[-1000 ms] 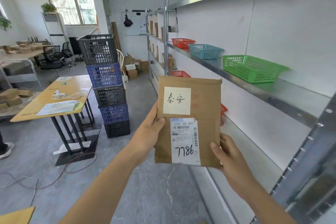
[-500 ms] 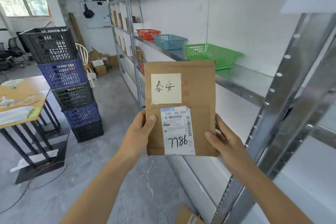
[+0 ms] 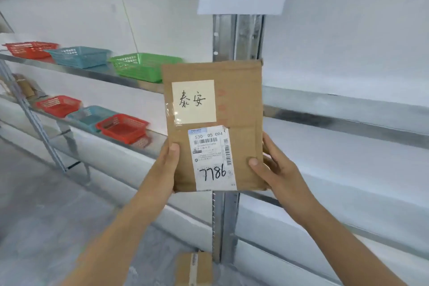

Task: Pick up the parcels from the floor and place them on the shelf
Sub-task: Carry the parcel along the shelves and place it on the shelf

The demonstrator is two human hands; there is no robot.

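gripping the brown parcel (image 3: 234,109) upright by its lower corners, left hand (image 3: 162,169) and right hand (image 3: 276,169) keep its labels readable before shelving.

Matt brown paper parcel (image 3: 214,109); shiny metal shelf (image 3: 336,111); plastic mesh baskets (image 3: 139,66).

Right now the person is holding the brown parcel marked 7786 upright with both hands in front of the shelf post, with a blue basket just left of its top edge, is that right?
Not quite: the head view shows the basket beside the parcel is green; the blue one sits farther left. Both the left hand and right hand do hold it upright before the post.
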